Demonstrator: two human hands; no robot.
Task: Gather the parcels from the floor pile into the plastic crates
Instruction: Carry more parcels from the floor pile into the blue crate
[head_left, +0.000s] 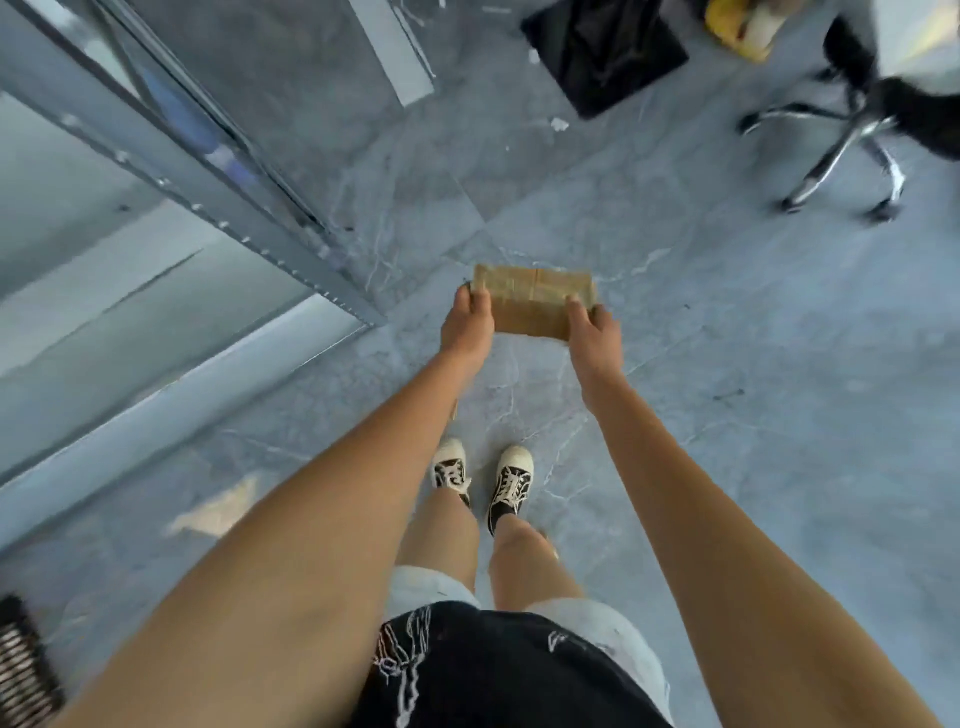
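Note:
A small brown cardboard parcel, wrapped in clear tape, hangs in the air in front of me above the grey marble floor. My left hand grips its left end, thumb on top. My right hand grips its right end the same way. Both arms are stretched out forward and down. My feet in white and black sneakers stand on the floor below the parcel. No crate and no pile of parcels is in view.
A metal shelf frame runs diagonally along the left. A black bag lies on the floor at the top. An office chair base with chrome legs stands at the top right. Something yellow sits beside the bag.

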